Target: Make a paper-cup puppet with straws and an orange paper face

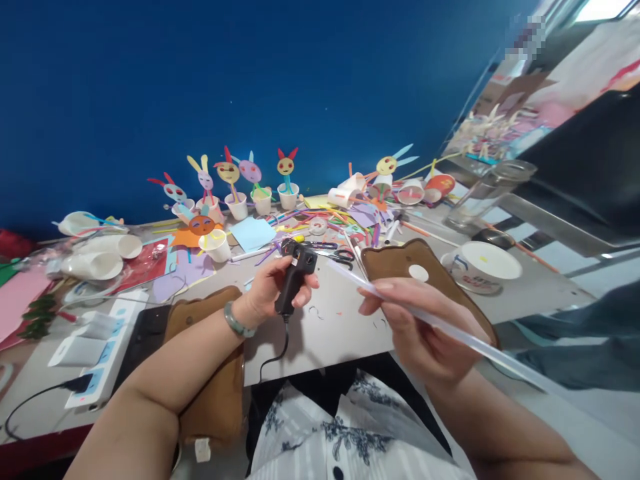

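Note:
My left hand [265, 293] is wrapped round the handle of a black hot glue gun [291, 283], its cord hanging down toward the table edge. Between the thumb and fingers of my right hand [430, 327] is a long, translucent white glue stick [475, 345]. The stick's far tip points at the back of the glue gun, with a small gap that looks unclosed. Below both hands lies a white sheet [320, 340] with small dark scraps on it. Just beyond the gun rest black-handled scissors [344, 256].
Paper cups with rabbit-faced figures [287, 193] line the blue wall. Coloured strips [345, 217] and a light-blue paper [253, 233] lie before them. A power strip [107, 350] is at left. Brown pads [210, 380] flank the sheet; a white tub [483, 267] and glass jar [493, 190] stand right.

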Available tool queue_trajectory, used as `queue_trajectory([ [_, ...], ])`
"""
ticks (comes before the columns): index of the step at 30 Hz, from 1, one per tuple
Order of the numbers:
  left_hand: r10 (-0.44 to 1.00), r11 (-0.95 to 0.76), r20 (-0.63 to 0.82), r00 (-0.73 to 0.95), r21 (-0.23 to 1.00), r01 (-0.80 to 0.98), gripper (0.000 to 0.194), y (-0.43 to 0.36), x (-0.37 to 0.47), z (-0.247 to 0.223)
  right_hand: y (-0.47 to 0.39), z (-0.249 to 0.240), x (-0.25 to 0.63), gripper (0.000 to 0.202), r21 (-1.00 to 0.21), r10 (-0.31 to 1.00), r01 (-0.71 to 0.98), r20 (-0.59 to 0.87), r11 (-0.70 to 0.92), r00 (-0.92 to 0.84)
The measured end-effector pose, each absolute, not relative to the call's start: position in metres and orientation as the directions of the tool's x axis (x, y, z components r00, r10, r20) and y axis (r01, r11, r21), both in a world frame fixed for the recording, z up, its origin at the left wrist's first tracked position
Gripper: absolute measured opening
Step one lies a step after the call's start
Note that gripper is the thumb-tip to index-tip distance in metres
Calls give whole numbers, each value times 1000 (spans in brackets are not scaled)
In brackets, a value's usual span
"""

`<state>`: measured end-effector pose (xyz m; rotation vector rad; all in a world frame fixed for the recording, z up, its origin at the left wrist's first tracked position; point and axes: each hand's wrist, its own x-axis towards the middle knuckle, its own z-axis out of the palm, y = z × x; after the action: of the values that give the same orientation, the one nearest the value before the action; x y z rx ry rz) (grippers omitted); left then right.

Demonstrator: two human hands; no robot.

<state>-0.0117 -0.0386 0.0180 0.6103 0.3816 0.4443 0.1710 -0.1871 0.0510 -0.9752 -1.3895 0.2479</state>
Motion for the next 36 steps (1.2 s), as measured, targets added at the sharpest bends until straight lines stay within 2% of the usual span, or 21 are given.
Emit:
queue_trajectory([
  [2,508,732,-216,834,619,-285,38,-39,-12,19,-189,54,170,41,-583,625,514,773,630,110],
  [4,503,730,-217,837,626,-276,39,-40,-13,19,-188,58,169,46,-496,593,572,805,653,20],
  [10,448,719,-190,873,657,-226,36,-41,-15,20,-181,62,165,45,-438,578,574,813,692,-76],
  [17,467,662,-123,876,705,-254,34,-41,-14,17,-177,52,169,37,-534,649,548,761,644,-21],
  [23,484,644,-77,872,706,-295,45,-44,-10,16,-165,47,163,13,-775,720,265,631,574,288],
  [27,501,603,-37,865,731,-319,48,-46,-7,16,-157,44,164,16,-860,786,104,501,500,363],
  [29,500,580,-19,866,750,-318,48,-46,-6,16,-156,40,167,12,-858,781,119,507,500,365],
  [31,486,566,-8,874,765,-308,49,-48,-6,17,-156,35,171,4,-828,764,209,561,521,318],
  [36,451,556,3,892,781,-284,55,-52,-5,19,-155,23,180,17,-714,718,403,674,573,172],
])
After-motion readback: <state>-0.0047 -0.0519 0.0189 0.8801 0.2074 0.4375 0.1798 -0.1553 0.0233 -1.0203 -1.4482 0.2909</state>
